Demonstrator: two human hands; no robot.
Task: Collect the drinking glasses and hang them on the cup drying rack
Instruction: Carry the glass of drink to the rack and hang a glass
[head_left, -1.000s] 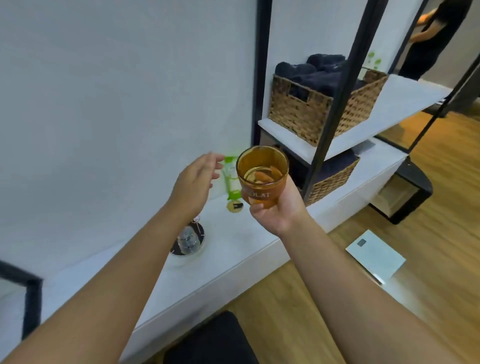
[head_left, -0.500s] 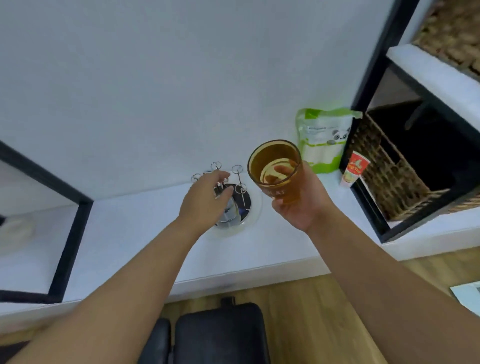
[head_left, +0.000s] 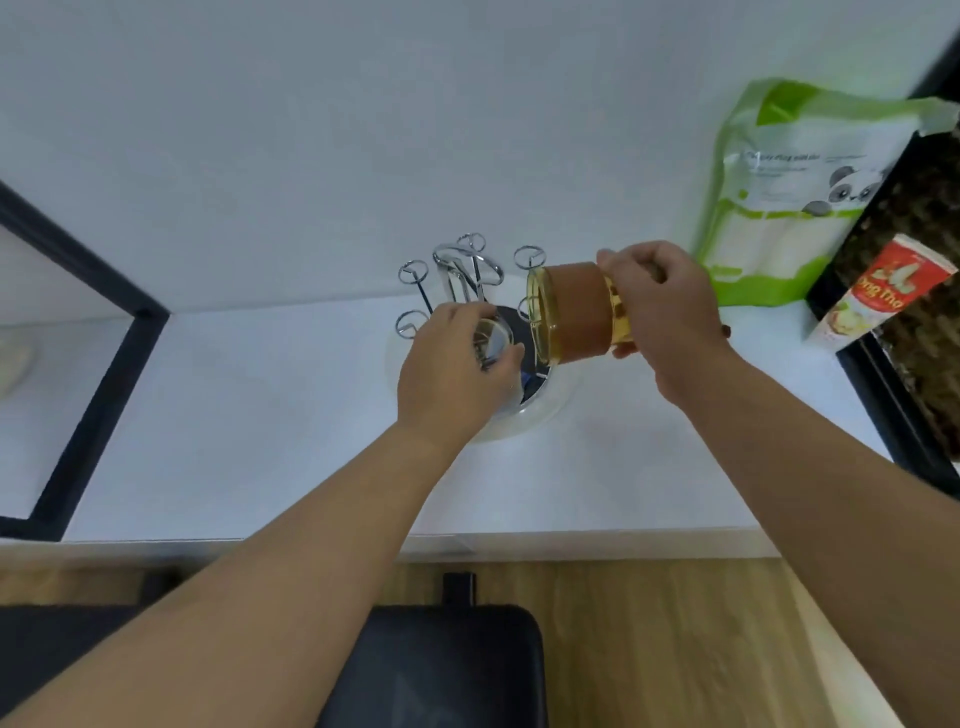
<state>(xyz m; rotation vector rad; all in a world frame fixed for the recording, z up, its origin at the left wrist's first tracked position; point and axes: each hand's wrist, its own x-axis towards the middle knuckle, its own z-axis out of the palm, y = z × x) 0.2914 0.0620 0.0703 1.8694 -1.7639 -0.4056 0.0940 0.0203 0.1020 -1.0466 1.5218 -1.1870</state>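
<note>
My right hand (head_left: 662, 314) grips an amber drinking glass (head_left: 574, 314) by its base. The glass lies on its side with the mouth turned left, right beside the chrome cup drying rack (head_left: 460, 270). The rack has looped wire prongs on a round base and stands on the white counter (head_left: 260, 415) against the wall. My left hand (head_left: 454, 371) is over the rack's base, closed around a clear glass (head_left: 491, 338) that sits there upside down. Part of the rack is hidden behind my left hand.
A green and white pouch (head_left: 789, 192) leans on the wall to the right. A red and white tube (head_left: 872, 296) rests against a black shelf frame with a wicker basket (head_left: 919, 291). A black frame (head_left: 88, 353) stands at the left. A black seat (head_left: 431, 665) is below the counter edge.
The view swung down onto the counter. My right hand tipped the amber glass from upright onto its side beside the rack. My left hand lowered onto the clear glass on the rack.
</note>
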